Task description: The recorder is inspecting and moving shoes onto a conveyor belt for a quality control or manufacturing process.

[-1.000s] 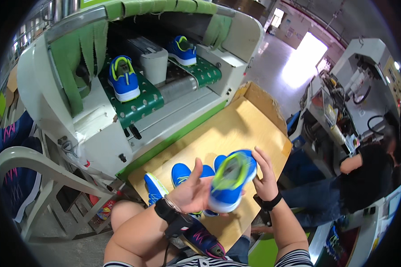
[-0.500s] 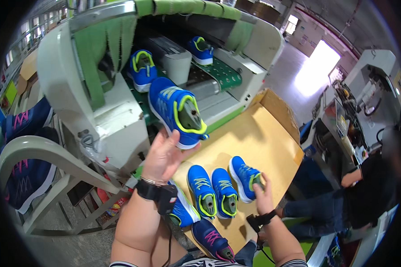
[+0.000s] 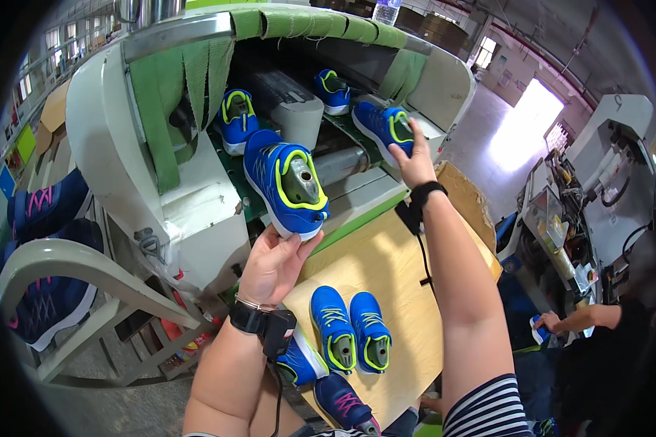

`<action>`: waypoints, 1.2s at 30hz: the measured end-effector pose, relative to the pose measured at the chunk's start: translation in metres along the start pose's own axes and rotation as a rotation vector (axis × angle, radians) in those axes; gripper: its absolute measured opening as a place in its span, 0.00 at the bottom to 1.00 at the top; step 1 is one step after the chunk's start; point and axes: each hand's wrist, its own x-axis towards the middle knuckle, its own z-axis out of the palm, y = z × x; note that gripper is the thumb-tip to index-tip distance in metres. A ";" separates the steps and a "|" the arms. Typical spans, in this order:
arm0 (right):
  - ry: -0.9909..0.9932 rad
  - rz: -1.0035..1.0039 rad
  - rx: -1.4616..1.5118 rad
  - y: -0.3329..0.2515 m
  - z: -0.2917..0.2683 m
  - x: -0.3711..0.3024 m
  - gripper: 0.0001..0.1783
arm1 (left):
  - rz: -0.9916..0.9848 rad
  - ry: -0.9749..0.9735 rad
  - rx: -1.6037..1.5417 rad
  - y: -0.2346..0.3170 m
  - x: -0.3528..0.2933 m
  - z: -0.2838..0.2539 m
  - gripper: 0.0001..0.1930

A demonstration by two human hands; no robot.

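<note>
right hand now carrying shoe to conveyor

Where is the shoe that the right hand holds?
In the head view, upper centre-right: the right hand holds the blue shoe over the right green belt, at the machine's mouth.

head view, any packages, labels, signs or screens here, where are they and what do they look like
Clear plastic bottle: stands on top of the green and white machine, at the upper edge, pale cap.
Coloured panels: far left rim, flat green and blue rectangles, too blurred to tell what they are.
No screen, label or sign shows clearly elsewhere.
</note>
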 end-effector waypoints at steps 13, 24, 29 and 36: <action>-0.602 -0.216 0.050 -0.132 -0.046 -0.208 0.28 | 0.049 0.290 0.353 0.001 0.004 -0.002 0.22; -0.629 0.132 -0.136 -0.029 -0.051 -0.231 0.24 | -0.043 0.331 0.370 -0.011 -0.008 -0.006 0.19; -0.447 -0.018 -0.567 0.067 -0.012 -0.186 0.34 | -0.071 0.295 0.444 -0.014 -0.007 -0.004 0.19; -0.031 0.542 -0.690 0.173 -0.030 -0.173 0.48 | -0.164 0.244 0.533 -0.005 -0.010 -0.001 0.19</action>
